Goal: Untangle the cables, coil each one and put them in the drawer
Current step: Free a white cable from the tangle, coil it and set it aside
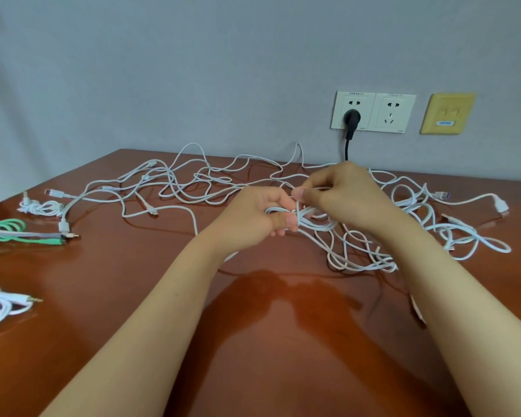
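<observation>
My left hand (253,218) grips a looped white cable (313,219) | my right hand (348,197) pinches it just above.

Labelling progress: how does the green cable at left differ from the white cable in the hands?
The green cable lies untouched on the table; the white cable is gripped by the left hand and pinched by the right hand. The green cable is bundled apart from the tangle; the white cable's loops trail into it. Colour differs as named. Both are thin cords.
</observation>
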`<state>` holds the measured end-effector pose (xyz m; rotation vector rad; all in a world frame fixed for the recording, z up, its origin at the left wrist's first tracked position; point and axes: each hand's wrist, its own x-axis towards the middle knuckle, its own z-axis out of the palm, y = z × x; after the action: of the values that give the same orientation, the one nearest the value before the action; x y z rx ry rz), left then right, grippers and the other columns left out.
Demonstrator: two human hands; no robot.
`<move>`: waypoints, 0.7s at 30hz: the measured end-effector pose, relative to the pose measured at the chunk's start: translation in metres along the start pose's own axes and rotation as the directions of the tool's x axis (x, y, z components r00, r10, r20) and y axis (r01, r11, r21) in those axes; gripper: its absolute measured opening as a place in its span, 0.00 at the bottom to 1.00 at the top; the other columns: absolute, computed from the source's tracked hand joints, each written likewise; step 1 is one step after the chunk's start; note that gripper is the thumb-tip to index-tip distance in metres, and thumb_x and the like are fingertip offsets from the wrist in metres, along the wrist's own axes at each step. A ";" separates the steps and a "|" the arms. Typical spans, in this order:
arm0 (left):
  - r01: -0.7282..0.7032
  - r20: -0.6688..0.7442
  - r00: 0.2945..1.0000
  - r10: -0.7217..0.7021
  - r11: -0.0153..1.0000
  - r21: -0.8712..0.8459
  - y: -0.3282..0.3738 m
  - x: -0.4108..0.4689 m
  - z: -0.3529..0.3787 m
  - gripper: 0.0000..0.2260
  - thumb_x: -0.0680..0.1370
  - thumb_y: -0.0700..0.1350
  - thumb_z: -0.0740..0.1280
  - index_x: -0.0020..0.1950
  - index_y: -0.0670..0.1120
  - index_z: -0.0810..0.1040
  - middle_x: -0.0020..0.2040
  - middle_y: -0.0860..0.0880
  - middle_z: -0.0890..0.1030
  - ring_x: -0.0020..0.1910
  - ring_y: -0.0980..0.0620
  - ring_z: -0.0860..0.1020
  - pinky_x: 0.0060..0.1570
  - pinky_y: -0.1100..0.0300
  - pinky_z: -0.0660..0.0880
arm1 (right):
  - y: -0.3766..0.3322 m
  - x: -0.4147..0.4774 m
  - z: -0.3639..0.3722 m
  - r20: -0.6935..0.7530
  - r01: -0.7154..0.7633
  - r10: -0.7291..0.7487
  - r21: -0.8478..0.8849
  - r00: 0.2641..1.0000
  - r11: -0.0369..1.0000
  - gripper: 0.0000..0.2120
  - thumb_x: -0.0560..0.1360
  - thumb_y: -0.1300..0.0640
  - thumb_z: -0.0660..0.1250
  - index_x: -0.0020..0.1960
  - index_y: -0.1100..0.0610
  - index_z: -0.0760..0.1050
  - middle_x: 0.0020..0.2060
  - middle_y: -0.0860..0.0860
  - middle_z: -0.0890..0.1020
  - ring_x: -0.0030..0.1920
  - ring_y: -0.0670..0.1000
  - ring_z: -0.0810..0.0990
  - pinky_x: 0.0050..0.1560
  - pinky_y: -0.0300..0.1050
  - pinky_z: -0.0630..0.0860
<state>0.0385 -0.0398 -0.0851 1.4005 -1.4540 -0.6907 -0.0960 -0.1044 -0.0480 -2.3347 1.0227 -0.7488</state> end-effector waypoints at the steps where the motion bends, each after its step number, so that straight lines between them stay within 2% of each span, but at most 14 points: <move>1: -0.007 0.018 1.000 0.007 1.000 -0.024 0.002 -0.001 0.001 0.11 0.75 0.32 0.66 0.37 0.47 0.74 0.25 0.56 0.79 0.25 0.63 0.73 0.30 0.71 0.71 | 0.000 0.001 -0.004 0.052 -0.055 0.049 0.118 0.997 0.991 0.12 0.72 0.53 0.70 0.30 0.48 0.77 0.17 0.41 0.73 0.23 0.37 0.72 0.30 0.32 0.66; 3: -0.026 0.032 0.999 0.030 0.994 -0.109 0.005 -0.001 0.002 0.11 0.76 0.31 0.64 0.38 0.45 0.74 0.26 0.55 0.80 0.25 0.62 0.74 0.30 0.70 0.71 | 0.004 0.005 -0.012 0.156 -0.219 0.173 0.353 0.972 0.910 0.13 0.71 0.54 0.71 0.28 0.52 0.77 0.19 0.44 0.74 0.20 0.41 0.69 0.26 0.34 0.63; 4: -0.033 0.025 0.999 0.038 0.985 -0.167 0.007 -0.001 0.003 0.11 0.76 0.31 0.63 0.39 0.45 0.73 0.26 0.54 0.80 0.25 0.61 0.74 0.30 0.70 0.71 | 0.007 0.006 -0.014 0.244 -0.312 0.218 0.471 0.945 0.825 0.14 0.71 0.55 0.70 0.26 0.53 0.77 0.19 0.45 0.72 0.19 0.43 0.66 0.23 0.34 0.59; 6: -0.043 0.020 0.999 0.050 0.961 -0.275 0.008 -0.001 0.002 0.10 0.76 0.30 0.62 0.40 0.44 0.73 0.27 0.53 0.79 0.26 0.60 0.74 0.30 0.70 0.71 | 0.019 0.008 -0.009 0.456 -0.472 0.186 0.668 0.871 0.576 0.14 0.69 0.59 0.67 0.25 0.54 0.78 0.22 0.47 0.67 0.18 0.41 0.59 0.17 0.31 0.52; 8: -0.045 0.034 0.998 0.059 0.946 -0.322 0.006 -0.002 0.001 0.09 0.76 0.31 0.61 0.41 0.43 0.73 0.28 0.53 0.79 0.27 0.59 0.73 0.30 0.69 0.70 | 0.025 0.006 0.002 0.567 -0.552 0.074 0.753 0.821 0.358 0.02 0.59 0.60 0.70 0.28 0.56 0.79 0.24 0.48 0.67 0.17 0.40 0.59 0.15 0.29 0.52; 9: -0.037 0.038 0.998 0.052 0.944 -0.328 0.005 -0.002 0.002 0.08 0.76 0.31 0.61 0.41 0.42 0.73 0.28 0.53 0.79 0.27 0.59 0.73 0.31 0.69 0.70 | 0.028 0.005 0.007 0.580 -0.563 0.037 0.770 0.813 0.298 0.03 0.56 0.59 0.71 0.29 0.58 0.79 0.24 0.49 0.68 0.17 0.40 0.59 0.14 0.28 0.52; 11: -0.016 -0.004 1.000 0.016 0.941 -0.337 0.001 -0.001 0.002 0.07 0.77 0.32 0.61 0.43 0.41 0.74 0.28 0.53 0.79 0.27 0.59 0.73 0.31 0.69 0.70 | 0.030 0.003 0.015 0.592 -0.581 0.048 0.768 0.805 0.271 0.04 0.61 0.59 0.70 0.34 0.59 0.78 0.22 0.48 0.68 0.16 0.41 0.60 0.15 0.27 0.52; 12: -0.014 -0.052 0.999 -0.004 0.939 -0.343 0.000 0.001 0.002 0.07 0.77 0.32 0.61 0.43 0.41 0.74 0.27 0.53 0.79 0.26 0.60 0.73 0.30 0.70 0.70 | 0.030 0.004 0.018 0.584 -0.581 0.084 0.762 0.807 0.285 0.03 0.67 0.60 0.67 0.37 0.59 0.76 0.22 0.47 0.68 0.16 0.41 0.59 0.16 0.27 0.51; 14: -0.030 -0.177 0.984 -0.033 0.939 -0.342 -0.002 0.004 0.001 0.07 0.77 0.32 0.62 0.43 0.42 0.74 0.27 0.54 0.79 0.25 0.61 0.72 0.29 0.70 0.70 | 0.029 0.006 0.021 0.538 -0.557 0.158 0.756 0.828 0.343 0.07 0.76 0.58 0.61 0.41 0.59 0.74 0.21 0.47 0.67 0.17 0.41 0.59 0.15 0.27 0.52; 16: -0.037 -0.303 0.951 -0.066 0.946 -0.322 -0.004 0.007 -0.002 0.09 0.77 0.32 0.62 0.42 0.44 0.74 0.26 0.55 0.79 0.24 0.62 0.72 0.29 0.71 0.70 | 0.024 0.006 0.027 0.440 -0.471 0.188 0.727 0.878 0.500 0.10 0.77 0.54 0.63 0.40 0.59 0.75 0.22 0.47 0.66 0.19 0.41 0.59 0.16 0.30 0.54; 18: -0.032 -0.382 0.920 -0.090 0.953 -0.302 -0.005 0.008 -0.003 0.10 0.78 0.32 0.62 0.42 0.46 0.73 0.25 0.55 0.79 0.23 0.62 0.72 0.28 0.71 0.70 | 0.018 0.005 0.034 0.302 -0.311 0.140 0.648 0.943 0.695 0.11 0.77 0.55 0.63 0.39 0.60 0.76 0.23 0.49 0.66 0.19 0.42 0.60 0.18 0.32 0.56; 19: -0.032 -0.401 0.911 -0.096 0.953 -0.301 -0.005 0.008 -0.003 0.10 0.78 0.32 0.62 0.43 0.47 0.73 0.25 0.55 0.78 0.23 0.62 0.72 0.28 0.71 0.70 | 0.014 0.004 0.037 0.225 -0.208 0.093 0.569 0.970 0.796 0.12 0.78 0.56 0.63 0.38 0.59 0.76 0.23 0.49 0.66 0.19 0.42 0.61 0.20 0.33 0.58; 21: -0.036 -0.423 0.901 -0.101 0.952 -0.302 -0.007 0.009 -0.004 0.10 0.78 0.32 0.62 0.45 0.47 0.74 0.29 0.52 0.78 0.24 0.61 0.72 0.29 0.71 0.70 | 0.008 0.002 0.041 0.075 0.035 -0.053 0.223 0.996 0.974 0.14 0.78 0.54 0.62 0.36 0.58 0.76 0.23 0.48 0.70 0.24 0.44 0.68 0.29 0.38 0.63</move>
<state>0.0460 -0.0485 -0.0878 1.2400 -0.9290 -0.5492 -0.0724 -0.1022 -0.0823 -2.1817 0.8109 -0.7385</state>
